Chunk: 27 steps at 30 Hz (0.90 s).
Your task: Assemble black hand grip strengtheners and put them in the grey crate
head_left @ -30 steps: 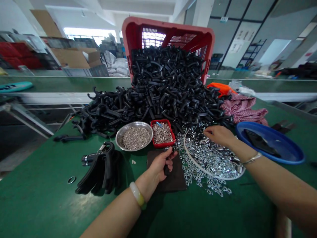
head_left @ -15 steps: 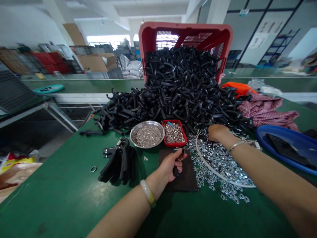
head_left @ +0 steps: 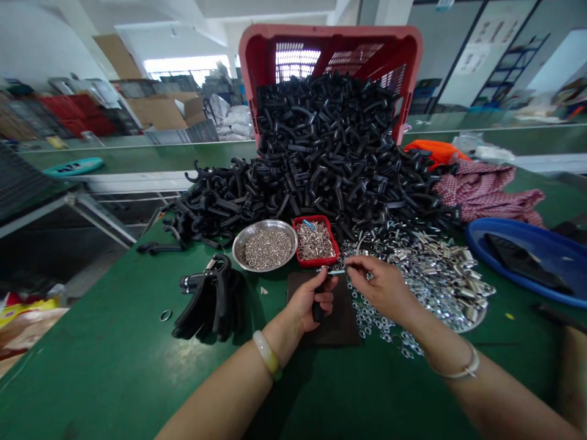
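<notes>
My left hand [head_left: 309,302] is shut on a black plastic handle [head_left: 317,311] above a dark rubber mat [head_left: 337,330]. My right hand [head_left: 380,287] pinches a thin metal pin [head_left: 331,271], whose tip reaches the top of the handle in my left hand. Under my right hand lies a spread of loose zinc-coated washers [head_left: 373,318]. Further right, a heap of silver springs and washers [head_left: 440,275] fills a white-rimmed round plate [head_left: 477,324]. Assembled black hand grippers [head_left: 211,299] lie to the left of my left hand.
A tipped red crate [head_left: 330,49] spills black plastic handles [head_left: 321,146] across the green table. A steel bowl of small rings [head_left: 266,245] and a red tray of metal clips [head_left: 315,241] stand close by. To the right are a blue tray [head_left: 518,260] and checked cloth [head_left: 486,192].
My right hand has moved left and toward me from the metal heap, and now holds the pin near my left hand. The view has shifted slightly.
</notes>
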Each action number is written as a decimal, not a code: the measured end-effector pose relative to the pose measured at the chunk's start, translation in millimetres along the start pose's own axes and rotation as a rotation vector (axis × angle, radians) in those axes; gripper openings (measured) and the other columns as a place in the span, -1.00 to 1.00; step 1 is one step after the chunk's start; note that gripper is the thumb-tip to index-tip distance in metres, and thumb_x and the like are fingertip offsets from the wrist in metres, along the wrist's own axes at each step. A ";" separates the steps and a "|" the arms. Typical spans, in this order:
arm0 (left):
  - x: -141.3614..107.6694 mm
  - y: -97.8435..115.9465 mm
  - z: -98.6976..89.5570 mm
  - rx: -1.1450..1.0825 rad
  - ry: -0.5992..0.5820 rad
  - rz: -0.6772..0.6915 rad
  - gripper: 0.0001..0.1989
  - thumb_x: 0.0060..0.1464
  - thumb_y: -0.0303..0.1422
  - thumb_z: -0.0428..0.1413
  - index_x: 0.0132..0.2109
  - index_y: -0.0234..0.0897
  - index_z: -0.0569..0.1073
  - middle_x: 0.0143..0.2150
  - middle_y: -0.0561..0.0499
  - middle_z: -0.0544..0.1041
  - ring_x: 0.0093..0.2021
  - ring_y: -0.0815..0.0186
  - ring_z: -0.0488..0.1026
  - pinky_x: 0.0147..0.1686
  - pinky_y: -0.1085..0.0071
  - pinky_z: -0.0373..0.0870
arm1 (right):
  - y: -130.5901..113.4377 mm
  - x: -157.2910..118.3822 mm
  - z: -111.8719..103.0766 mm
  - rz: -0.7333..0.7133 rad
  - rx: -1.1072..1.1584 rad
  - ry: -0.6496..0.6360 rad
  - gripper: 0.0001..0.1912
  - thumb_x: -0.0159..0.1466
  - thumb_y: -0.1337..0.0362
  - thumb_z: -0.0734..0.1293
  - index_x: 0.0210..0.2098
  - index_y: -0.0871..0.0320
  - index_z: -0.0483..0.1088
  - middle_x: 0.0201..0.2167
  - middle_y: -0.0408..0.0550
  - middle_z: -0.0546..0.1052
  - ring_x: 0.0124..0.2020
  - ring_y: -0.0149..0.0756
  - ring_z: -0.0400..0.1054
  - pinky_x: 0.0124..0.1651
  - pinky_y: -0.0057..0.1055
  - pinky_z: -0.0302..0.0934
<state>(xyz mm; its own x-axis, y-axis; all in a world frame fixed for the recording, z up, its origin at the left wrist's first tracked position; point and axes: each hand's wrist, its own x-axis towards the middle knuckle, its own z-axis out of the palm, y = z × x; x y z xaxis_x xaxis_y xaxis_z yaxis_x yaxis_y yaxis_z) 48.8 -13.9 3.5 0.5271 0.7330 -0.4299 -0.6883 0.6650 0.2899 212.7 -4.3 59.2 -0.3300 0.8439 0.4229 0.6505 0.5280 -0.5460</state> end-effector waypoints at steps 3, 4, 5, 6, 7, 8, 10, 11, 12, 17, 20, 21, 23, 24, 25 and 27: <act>-6.6 -0.9 -6.0 0.009 -0.068 0.056 -0.74 0.07 -0.23 0.06 -0.32 -0.40 0.38 -0.50 0.08 0.37 -0.74 0.69 -0.04 -0.75 0.70 -0.01 | -13.1 -5.4 8.8 -0.154 -0.109 -0.006 -0.74 0.22 0.27 0.16 -0.20 0.23 0.39 -0.38 0.00 0.48 -0.36 -0.31 0.36 -0.28 -0.35 0.28; -8.9 -1.6 -7.9 0.036 -0.087 0.077 -0.74 0.06 -0.23 0.07 -0.32 -0.39 0.38 -0.52 0.09 0.35 -0.74 0.68 -0.05 -0.74 0.69 -0.01 | -17.8 -7.2 8.9 -0.206 -0.144 0.014 -0.73 0.23 0.27 0.16 -0.17 0.25 0.38 -0.34 0.04 0.49 -0.31 -0.28 0.37 -0.24 -0.31 0.29; -11.3 -2.3 -9.4 0.074 -0.112 0.101 -0.74 0.03 -0.22 0.10 -0.33 -0.38 0.37 -0.55 0.11 0.32 -0.74 0.67 -0.06 -0.73 0.68 -0.02 | -23.0 -9.5 8.5 -0.253 -0.170 0.048 -0.72 0.23 0.28 0.17 -0.14 0.26 0.37 -0.30 0.07 0.49 -0.26 -0.25 0.37 -0.21 -0.28 0.30; -13.7 -2.9 -10.4 0.120 -0.143 0.129 -0.73 -0.02 -0.21 0.13 -0.35 -0.37 0.36 -0.58 0.13 0.28 -0.74 0.66 -0.07 -0.72 0.67 -0.01 | -28.4 -12.5 8.0 -0.297 -0.192 0.088 -0.71 0.24 0.28 0.17 -0.11 0.27 0.35 -0.27 0.09 0.49 -0.22 -0.23 0.37 -0.17 -0.25 0.30; -16.3 -3.2 -10.8 0.171 -0.174 0.160 -0.71 -0.08 -0.20 0.18 -0.36 -0.36 0.35 -0.61 0.15 0.24 -0.73 0.66 -0.08 -0.71 0.66 0.00 | -34.0 -16.2 7.6 -0.345 -0.213 0.116 -0.71 0.24 0.30 0.17 -0.08 0.26 0.33 -0.24 0.10 0.49 -0.18 -0.22 0.36 -0.14 -0.23 0.30; -18.9 -3.1 -10.8 0.221 -0.201 0.192 -0.69 -0.14 -0.20 0.22 -0.36 -0.34 0.35 -0.62 0.17 0.21 -0.73 0.65 -0.09 -0.70 0.64 0.01 | -39.4 -20.6 7.3 -0.401 -0.230 0.126 -0.70 0.24 0.33 0.18 -0.05 0.25 0.32 -0.20 0.10 0.48 -0.15 -0.22 0.35 -0.12 -0.23 0.30; -24.2 -1.0 -9.8 0.309 -0.233 0.253 -0.61 -0.26 -0.17 0.28 -0.35 -0.32 0.35 -0.63 0.19 0.18 -0.72 0.63 -0.08 -0.68 0.61 0.03 | -48.8 -29.8 7.1 -0.519 -0.258 0.103 -0.67 0.23 0.39 0.18 -0.01 0.22 0.30 -0.12 0.09 0.46 -0.09 -0.21 0.33 -0.09 -0.24 0.30; -26.8 0.9 -9.1 0.350 -0.240 0.273 -0.57 -0.31 -0.14 0.29 -0.34 -0.31 0.35 -0.61 0.18 0.19 -0.70 0.62 -0.05 -0.67 0.60 0.03 | -52.6 -34.2 6.8 -0.571 -0.268 0.089 -0.65 0.22 0.42 0.18 0.01 0.22 0.29 -0.08 0.10 0.45 -0.06 -0.20 0.32 -0.08 -0.24 0.31; -29.0 3.2 -8.7 0.391 -0.246 0.284 -0.53 -0.36 -0.11 0.30 -0.34 -0.31 0.35 -0.59 0.16 0.22 -0.69 0.60 -0.01 -0.66 0.58 0.04 | -55.8 -37.9 6.4 -0.615 -0.273 0.086 -0.64 0.21 0.44 0.18 0.01 0.23 0.29 -0.06 0.11 0.44 -0.05 -0.18 0.31 -0.09 -0.23 0.32; -35.1 13.6 -9.0 0.570 -0.247 0.300 -0.40 -0.60 -0.01 0.32 -0.46 -0.33 0.32 -0.56 0.07 0.29 -0.60 0.51 0.14 -0.60 0.54 0.06 | -69.1 -46.7 1.6 -0.676 -0.295 0.152 -0.68 0.20 0.47 0.18 -0.07 0.29 0.36 -0.18 0.14 0.50 -0.17 -0.13 0.38 -0.22 -0.22 0.39; -36.1 16.1 -9.0 0.624 -0.226 0.270 -0.38 -0.68 0.00 0.33 -0.48 -0.32 0.30 -0.57 0.07 0.29 -0.58 0.47 0.19 -0.57 0.51 0.10 | -75.5 -47.7 -0.1 -0.639 -0.351 0.172 -0.70 0.20 0.46 0.17 -0.11 0.22 0.39 -0.22 0.10 0.52 -0.26 -0.16 0.41 -0.32 -0.26 0.41; -36.4 16.6 -9.0 0.632 -0.228 0.260 -0.38 -0.68 -0.01 0.33 -0.47 -0.32 0.31 -0.56 0.07 0.30 -0.58 0.47 0.19 -0.56 0.51 0.10 | -76.5 -48.0 0.2 -0.631 -0.363 0.171 -0.70 0.20 0.45 0.17 -0.12 0.21 0.40 -0.23 0.09 0.52 -0.27 -0.17 0.41 -0.32 -0.26 0.41; -37.1 16.8 -9.4 0.637 -0.237 0.246 -0.39 -0.65 -0.03 0.34 -0.46 -0.32 0.31 -0.53 0.06 0.33 -0.58 0.48 0.20 -0.57 0.52 0.09 | -76.0 -48.7 1.7 -0.621 -0.373 0.165 -0.72 0.20 0.44 0.19 -0.13 0.23 0.41 -0.23 0.10 0.52 -0.27 -0.17 0.41 -0.30 -0.27 0.41; -37.4 16.6 -10.1 0.635 -0.240 0.246 -0.40 -0.63 -0.03 0.34 -0.45 -0.32 0.32 -0.52 0.05 0.34 -0.59 0.49 0.20 -0.58 0.53 0.08 | -74.8 -49.3 2.8 -0.613 -0.371 0.160 -0.73 0.19 0.44 0.21 -0.13 0.25 0.40 -0.23 0.10 0.52 -0.26 -0.17 0.41 -0.28 -0.26 0.40; -37.7 16.1 -11.1 0.632 -0.243 0.249 -0.41 -0.61 -0.04 0.33 -0.44 -0.32 0.32 -0.51 0.05 0.34 -0.59 0.49 0.19 -0.59 0.53 0.07 | -73.1 -50.1 4.0 -0.608 -0.367 0.151 -0.73 0.18 0.43 0.22 -0.12 0.26 0.39 -0.22 0.10 0.52 -0.25 -0.16 0.41 -0.26 -0.26 0.40; -37.9 14.3 -13.5 0.625 -0.253 0.250 -0.41 -0.58 -0.03 0.33 -0.42 -0.32 0.33 -0.51 0.05 0.34 -0.61 0.50 0.19 -0.61 0.53 0.06 | -69.5 -51.9 6.2 -0.608 -0.353 0.134 -0.71 0.17 0.41 0.25 -0.10 0.26 0.37 -0.22 0.10 0.51 -0.23 -0.17 0.40 -0.24 -0.26 0.39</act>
<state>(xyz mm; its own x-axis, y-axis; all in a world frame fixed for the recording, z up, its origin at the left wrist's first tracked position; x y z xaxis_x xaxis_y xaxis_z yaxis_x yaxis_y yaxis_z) 12.2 -34.1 12.4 0.5421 0.8346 -0.0975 -0.4295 0.3750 0.8215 180.3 -84.3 70.7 -0.6324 0.3791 0.6755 0.5680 0.8199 0.0716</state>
